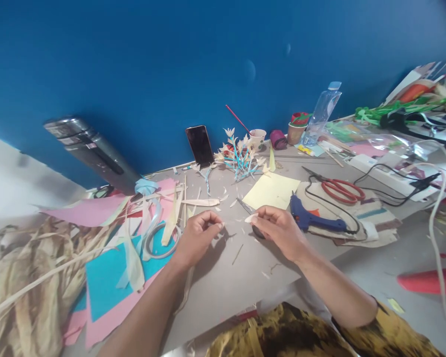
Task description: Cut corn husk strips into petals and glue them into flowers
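My right hand (pixel 278 230) pinches a small, pale petal-shaped piece (pixel 250 218) that looks like dried husk. Left of it, apart over the grey table (pixel 223 292), my left hand (pixel 198 235) has thumb and forefinger pressed together; anything between them is too small to make out. Partly hidden under my right hand lies a dark-handled tool (pixel 258 232). A blue glue gun (pixel 314 219) rests just to the right on a folded cloth (pixel 371 225). Beyond my hands stand pale husk flowers on blue stems (pixel 240 161), beside a single forked stem (pixel 207 177).
Red-handled scissors (pixel 342 191) and yellow paper (pixel 273 189) lie ahead. At left are blue paper (pixel 107 282), a tape roll (pixel 162 241), dried husks (pixel 33 282) and a leaning flask (pixel 96 151). A phone (pixel 199 145), paper cup (pixel 257 139) and bottle (pixel 322 114) line the wall.
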Demonstrator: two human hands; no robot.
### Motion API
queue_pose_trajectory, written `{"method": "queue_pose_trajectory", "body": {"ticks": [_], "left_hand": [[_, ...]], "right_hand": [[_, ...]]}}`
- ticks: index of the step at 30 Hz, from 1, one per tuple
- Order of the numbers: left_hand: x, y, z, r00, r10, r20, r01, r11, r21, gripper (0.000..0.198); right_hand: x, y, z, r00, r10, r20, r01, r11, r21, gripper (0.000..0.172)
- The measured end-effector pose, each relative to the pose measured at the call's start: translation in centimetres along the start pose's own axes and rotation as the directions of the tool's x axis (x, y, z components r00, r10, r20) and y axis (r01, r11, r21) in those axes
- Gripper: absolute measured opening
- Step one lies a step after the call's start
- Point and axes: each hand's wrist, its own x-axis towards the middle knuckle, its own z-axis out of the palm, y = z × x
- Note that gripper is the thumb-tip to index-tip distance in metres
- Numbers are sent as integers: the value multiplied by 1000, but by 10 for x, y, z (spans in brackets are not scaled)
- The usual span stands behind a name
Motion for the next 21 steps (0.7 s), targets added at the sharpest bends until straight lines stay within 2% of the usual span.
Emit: {"method": "queue_pose_trajectory", "body": {"ticks": [3, 6, 11, 21], "left_hand": [[0, -2, -1, 994, -70, 89, 94, 952, -291, 3], [0, -4, 1, 982, -103, 162, 164, 884, -437, 6], [-2, 0, 7, 970, -136, 204, 217, 864, -454, 12], [-5, 2, 8, 971, -108, 212, 189, 891, -413, 13]], "right_hand": [[4, -1, 4, 1000, -19, -13, 20, 999, 50, 25], [7, -3, 12, 1000, 1, -27, 0, 999, 54, 24], [9, -8, 26, 999, 18, -36, -16, 999, 42, 24], [7, -10, 35, 1000, -4, 19, 5, 999, -46, 23]]}}
